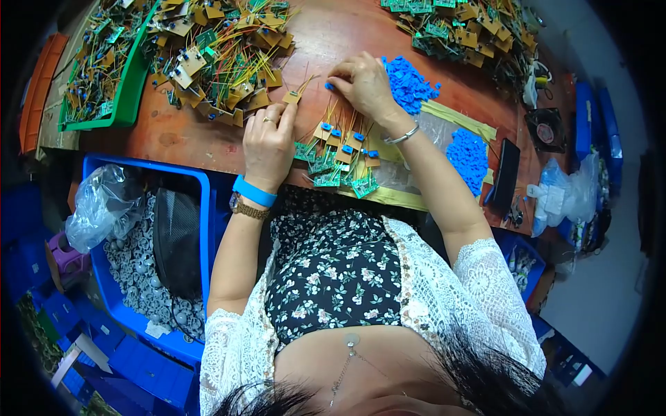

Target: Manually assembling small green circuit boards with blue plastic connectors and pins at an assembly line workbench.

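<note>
On the reddish-brown table, my left hand (pixel 268 142) pinches a small tan circuit board (pixel 292 98) with thin wires attached. My right hand (pixel 363 84) is closed at the fingertips on a small blue cap (pixel 329 86), a short way to the right of that board. Below my right hand lies a row of wired tan boards with blue pieces (pixel 346 149) on them. Green circuit boards (pixel 327 179) hang from their wires near the table's front edge. Next to my right wrist is a loose heap of blue caps (pixel 408 83).
A large pile of wired boards (pixel 222 55) covers the back left, beside a green bin (pixel 128 97). More boards (pixel 479 31) fill the back right. A second blue heap (pixel 467 159) lies on a taped sheet. A blue crate (pixel 207 243) of grey parts stands lower left.
</note>
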Demonstrator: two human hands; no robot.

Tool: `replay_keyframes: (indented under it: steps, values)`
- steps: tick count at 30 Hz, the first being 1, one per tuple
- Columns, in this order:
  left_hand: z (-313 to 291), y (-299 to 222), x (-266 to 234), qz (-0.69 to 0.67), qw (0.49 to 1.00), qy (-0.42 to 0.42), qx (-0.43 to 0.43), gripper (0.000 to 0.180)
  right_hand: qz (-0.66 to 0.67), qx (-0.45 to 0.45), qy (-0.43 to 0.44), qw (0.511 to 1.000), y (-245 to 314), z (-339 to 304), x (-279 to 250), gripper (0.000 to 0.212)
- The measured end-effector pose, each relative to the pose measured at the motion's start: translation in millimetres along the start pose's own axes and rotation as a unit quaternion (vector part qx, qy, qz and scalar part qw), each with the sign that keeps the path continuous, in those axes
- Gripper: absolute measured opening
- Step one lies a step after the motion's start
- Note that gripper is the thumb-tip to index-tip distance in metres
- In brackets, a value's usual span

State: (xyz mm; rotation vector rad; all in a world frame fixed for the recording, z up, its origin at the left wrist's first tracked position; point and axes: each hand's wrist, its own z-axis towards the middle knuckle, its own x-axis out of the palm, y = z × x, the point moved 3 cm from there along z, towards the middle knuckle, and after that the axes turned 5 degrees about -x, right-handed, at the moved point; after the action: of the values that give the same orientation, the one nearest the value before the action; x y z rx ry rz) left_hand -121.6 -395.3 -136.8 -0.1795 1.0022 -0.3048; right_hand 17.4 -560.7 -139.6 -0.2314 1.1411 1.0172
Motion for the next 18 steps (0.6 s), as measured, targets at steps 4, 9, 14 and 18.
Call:
replay_keyframes:
  steps: [4, 9, 14, 18]
  values:
    - [-0.5, 7.4, 2.6, -0.051, 0.997, -0.015, -0.06, 0.032, 0.069, 0.067, -0.021, 0.995, -12.9, -6.1, -1.4, 0.009]
    - [7.7, -3.5, -20.0, -0.108, 0.979, -0.166, -0.056, 0.032, 0.051, 0.019, -0.004, 0.999, -4.2, -7.3, -7.6, 0.009]
    - [-0.8, -16.0, -3.4, -0.04, 0.999, -0.026, -0.019, 0.029, -0.005, -0.058, 0.005, 0.998, 3.7, -5.8, -0.1, 0.009]
    - [-6.0, -10.3, 3.8, -0.091, 0.991, 0.017, -0.102, 0.026, -0.011, -0.045, 0.021, 0.999, 0.5, -7.8, -2.4, 0.007]
